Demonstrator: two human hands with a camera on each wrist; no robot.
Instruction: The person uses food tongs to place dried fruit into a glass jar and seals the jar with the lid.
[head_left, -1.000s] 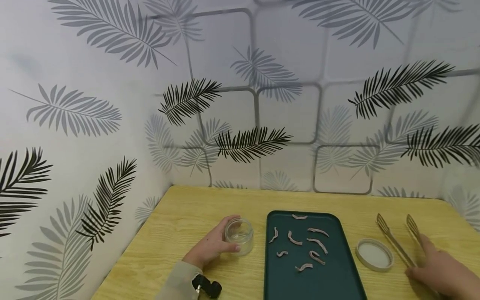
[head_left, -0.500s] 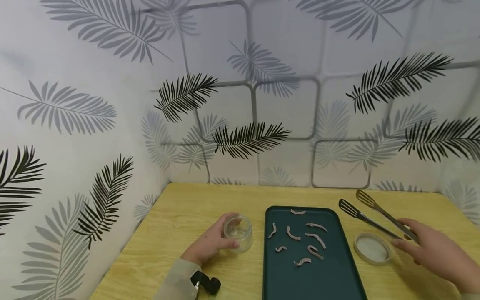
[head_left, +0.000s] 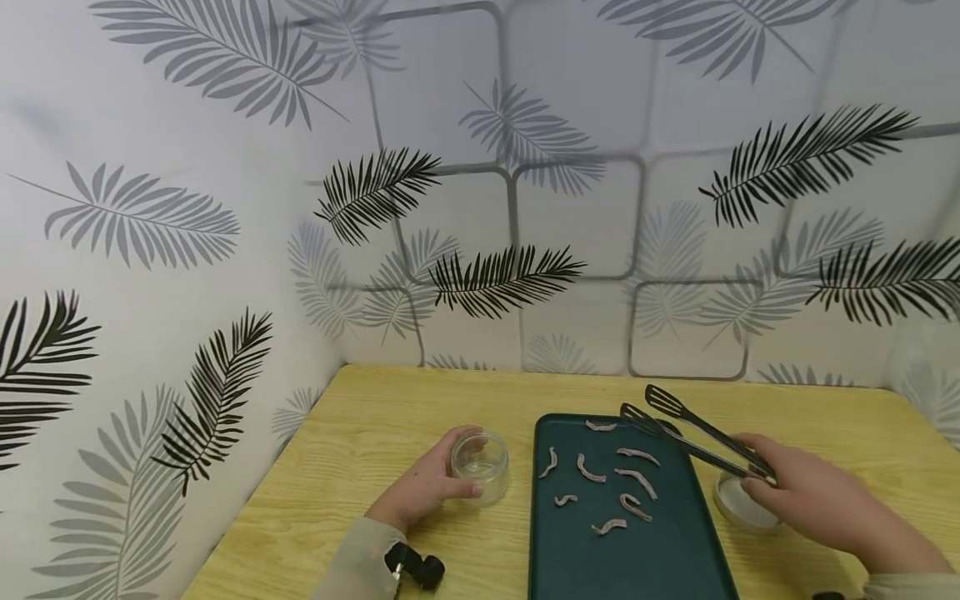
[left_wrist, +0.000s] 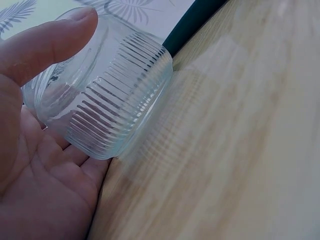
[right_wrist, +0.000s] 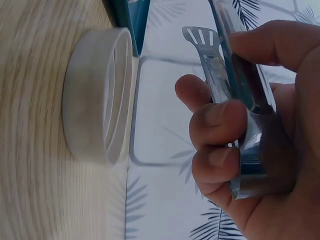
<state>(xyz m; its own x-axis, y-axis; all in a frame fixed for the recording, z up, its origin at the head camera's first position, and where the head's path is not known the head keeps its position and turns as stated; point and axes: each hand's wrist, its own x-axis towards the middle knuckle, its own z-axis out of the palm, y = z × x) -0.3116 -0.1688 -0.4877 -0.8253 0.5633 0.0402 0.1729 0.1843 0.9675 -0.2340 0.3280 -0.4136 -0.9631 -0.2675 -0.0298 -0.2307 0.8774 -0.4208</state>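
My left hand (head_left: 429, 486) holds a clear glass jar (head_left: 482, 467), fingers behind it and thumb at the front. In the left wrist view the ribbed jar (left_wrist: 115, 100) stands on the wooden table, lidless. My right hand (head_left: 810, 492) grips metal tongs (head_left: 712, 450) with slotted tips; the right wrist view shows fingers curled round the tongs (right_wrist: 262, 150). The tong tips are over the top right corner of a dark green tray (head_left: 622, 575), apart from each other. Several thin, curled, pinkish-brown strips (head_left: 636, 482) lie scattered on the tray.
A round pale lid (head_left: 744, 506) lies right of the tray, partly under my right hand; it shows as a cream ring (right_wrist: 90, 95) in the right wrist view. The yellow wooden table (head_left: 420, 400) meets a leaf-patterned wall (head_left: 480, 208).
My right hand has lifted the tongs from the table's right side and carried them left, over the lid to the tray's corner. The left hand and jar stay put.
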